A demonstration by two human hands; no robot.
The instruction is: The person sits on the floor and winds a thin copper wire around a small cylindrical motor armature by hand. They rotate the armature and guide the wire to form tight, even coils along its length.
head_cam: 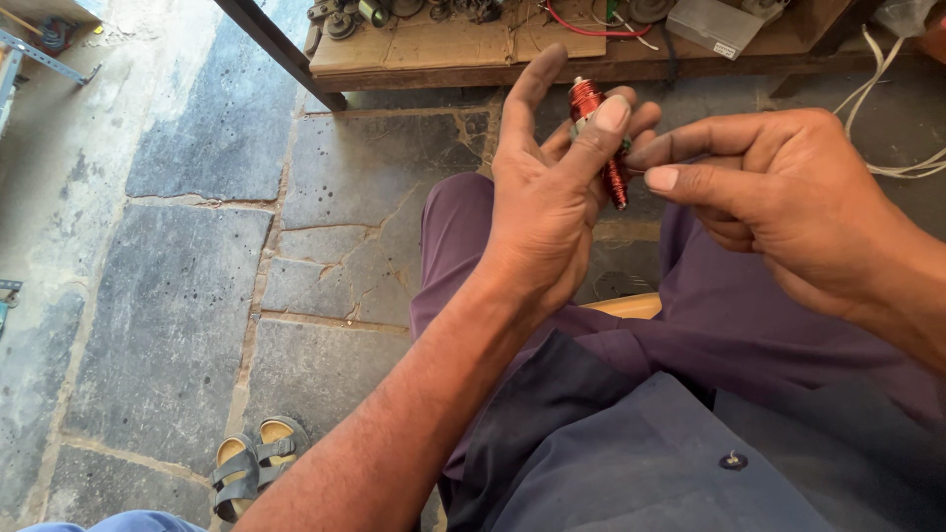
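Two hands work together: my left hand has its grip clamped on the red wire coil, thumb in front, while my right hand pinches shut beside its lower end.

Left hand hides most red coil (wire invisible).

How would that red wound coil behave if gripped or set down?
The red wound coil is pinched lengthwise in the left hand, so likely rigid. Its round, elongated form would probably roll. The right hand pinches near its windings; the thin wire likely scratches or snags easily.
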